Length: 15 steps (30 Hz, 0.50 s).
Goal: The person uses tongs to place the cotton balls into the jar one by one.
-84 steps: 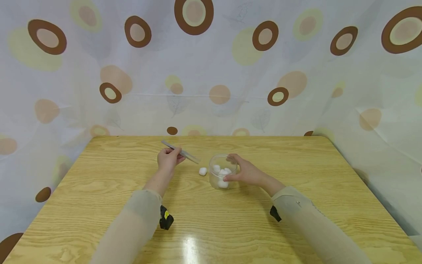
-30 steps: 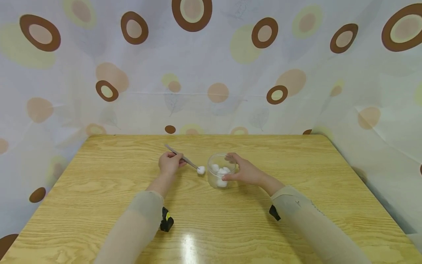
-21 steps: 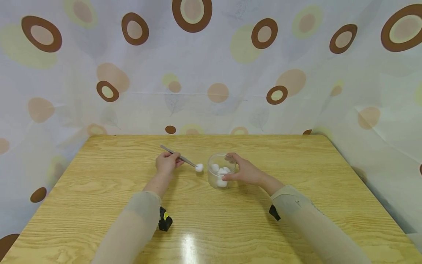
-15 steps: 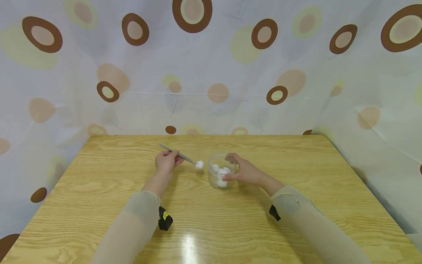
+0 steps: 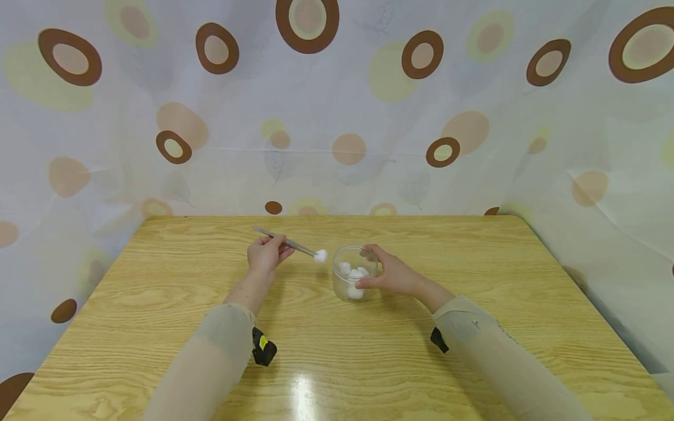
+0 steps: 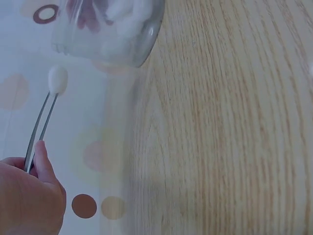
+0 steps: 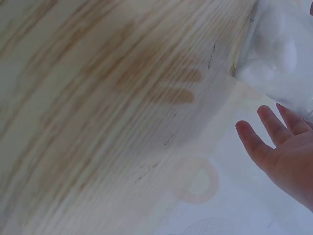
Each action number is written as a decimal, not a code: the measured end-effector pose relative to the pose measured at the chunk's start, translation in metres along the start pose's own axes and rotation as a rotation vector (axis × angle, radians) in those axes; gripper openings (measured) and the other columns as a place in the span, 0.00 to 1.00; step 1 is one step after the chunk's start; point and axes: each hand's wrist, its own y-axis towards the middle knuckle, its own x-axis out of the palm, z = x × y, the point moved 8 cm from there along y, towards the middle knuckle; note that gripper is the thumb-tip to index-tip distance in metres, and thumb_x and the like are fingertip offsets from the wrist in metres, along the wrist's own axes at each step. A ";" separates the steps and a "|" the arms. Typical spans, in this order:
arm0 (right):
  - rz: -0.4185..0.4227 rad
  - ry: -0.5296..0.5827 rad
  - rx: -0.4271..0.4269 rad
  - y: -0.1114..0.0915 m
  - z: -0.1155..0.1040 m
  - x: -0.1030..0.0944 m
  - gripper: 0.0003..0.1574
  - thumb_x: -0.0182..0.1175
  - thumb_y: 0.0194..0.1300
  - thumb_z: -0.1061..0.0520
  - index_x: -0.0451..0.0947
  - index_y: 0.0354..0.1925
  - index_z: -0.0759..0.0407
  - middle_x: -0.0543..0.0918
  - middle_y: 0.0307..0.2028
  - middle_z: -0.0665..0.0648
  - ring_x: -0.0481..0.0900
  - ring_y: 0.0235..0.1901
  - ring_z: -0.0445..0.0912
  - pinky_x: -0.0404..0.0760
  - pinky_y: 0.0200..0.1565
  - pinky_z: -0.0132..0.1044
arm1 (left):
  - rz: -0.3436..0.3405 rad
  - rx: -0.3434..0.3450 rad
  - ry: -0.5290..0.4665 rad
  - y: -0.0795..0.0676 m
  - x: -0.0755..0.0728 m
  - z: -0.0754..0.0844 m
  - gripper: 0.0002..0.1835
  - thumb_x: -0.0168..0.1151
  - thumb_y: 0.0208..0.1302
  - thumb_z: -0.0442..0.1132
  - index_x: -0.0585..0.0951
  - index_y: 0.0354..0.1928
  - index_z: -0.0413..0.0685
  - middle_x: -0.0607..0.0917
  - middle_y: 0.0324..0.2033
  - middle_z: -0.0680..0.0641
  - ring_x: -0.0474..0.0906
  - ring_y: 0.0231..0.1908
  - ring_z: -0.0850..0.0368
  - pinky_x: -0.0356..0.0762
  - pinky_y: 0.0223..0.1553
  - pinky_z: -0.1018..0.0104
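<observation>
My left hand (image 5: pixel 265 255) pinches a pair of metal tweezers (image 5: pixel 300 248) between thumb and fingers. Their tips grip a white cotton ball (image 5: pixel 320 256), raised off the table just left of the jar. In the left wrist view the cotton ball (image 6: pixel 57 80) sits across both tweezer tips, close by the jar (image 6: pixel 110 54). Thumb and fingers of my right hand (image 5: pixel 392 273) hold the clear round jar (image 5: pixel 340 287) near its rim from the right side. Several cotton balls (image 5: pixel 355 291) lie inside it. Seen from the right wrist, the lower fingers (image 7: pixel 274 128) spread beside the jar's wall.
The jar stands on a wood-grain table (image 5: pixel 210 327) that reaches back to a patterned cloth (image 5: pixel 237 117). The cloth hangs behind the table and along both its sides. A black wrist device (image 5: pixel 263 348) is strapped under the left sleeve.
The tweezers came down on the cotton ball lying beside the jar, took hold of it and lifted it off the table. My right hand and the jar stayed in place.
</observation>
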 end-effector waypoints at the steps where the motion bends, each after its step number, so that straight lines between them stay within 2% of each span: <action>1: 0.000 0.000 0.000 0.000 0.000 0.000 0.59 0.68 0.53 0.42 0.47 0.70 0.62 0.60 0.69 0.61 0.56 0.69 0.59 0.62 0.68 0.58 | -0.003 -0.002 -0.005 -0.001 0.000 0.001 0.06 0.53 0.65 0.30 0.66 0.34 0.43 0.74 0.28 0.49 0.77 0.22 0.66 0.84 0.37 0.78; 10: 0.007 -0.075 0.020 -0.001 0.000 -0.001 0.61 0.67 0.53 0.38 0.47 0.71 0.61 0.57 0.70 0.63 0.55 0.69 0.60 0.62 0.67 0.58 | -0.041 -0.015 -0.049 -0.005 0.004 0.009 0.06 0.52 0.66 0.32 0.66 0.33 0.43 0.75 0.27 0.50 0.77 0.24 0.65 0.84 0.40 0.78; 15: 0.010 -0.130 -0.010 0.001 -0.001 -0.005 0.63 0.68 0.51 0.38 0.47 0.70 0.66 0.56 0.69 0.68 0.53 0.69 0.63 0.60 0.68 0.60 | -0.048 -0.019 -0.061 -0.009 0.010 0.013 0.05 0.53 0.65 0.31 0.67 0.34 0.42 0.76 0.25 0.51 0.77 0.23 0.65 0.84 0.38 0.78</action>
